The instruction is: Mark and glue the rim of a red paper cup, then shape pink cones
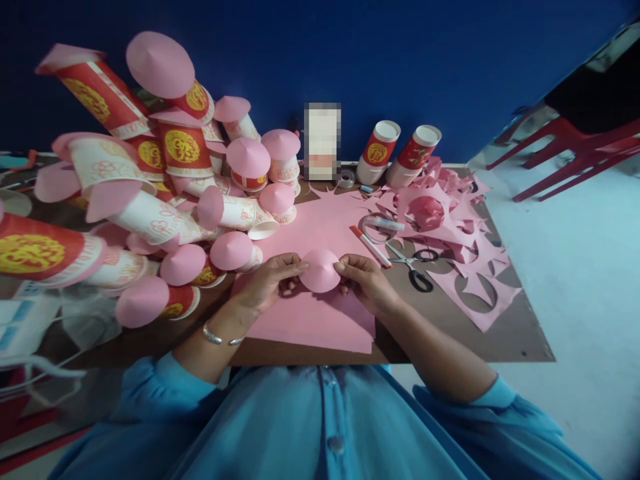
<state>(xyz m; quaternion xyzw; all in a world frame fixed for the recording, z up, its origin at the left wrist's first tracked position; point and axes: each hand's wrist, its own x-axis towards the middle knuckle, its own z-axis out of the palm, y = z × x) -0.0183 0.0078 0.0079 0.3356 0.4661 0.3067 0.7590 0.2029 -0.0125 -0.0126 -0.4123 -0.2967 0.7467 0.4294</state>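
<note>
A small pink paper cone (321, 272) is held between my two hands, its tip facing up toward me. My left hand (278, 279) pinches its left edge between thumb and fingers. On the opposite edge, my right hand (364, 280) grips it the same way. Beneath them lies pink paper (320, 330) on the brown table. Just right of my right hand are black-handled scissors (411, 265), partly open, and an orange-and-white marker (371, 247). Near my left hand lies a paper cup with a pink cone top (233, 251).
Many cone-topped paper cups (186, 150) crowd the left side. Cut pink paper scraps (450, 220) cover the right. Two stacks of red-and-white cups (379, 153) stand by the blue wall, near a blurred upright rectangle (323, 141). A tape roll (346, 178) lies before it. A red chair (565, 150) stands right.
</note>
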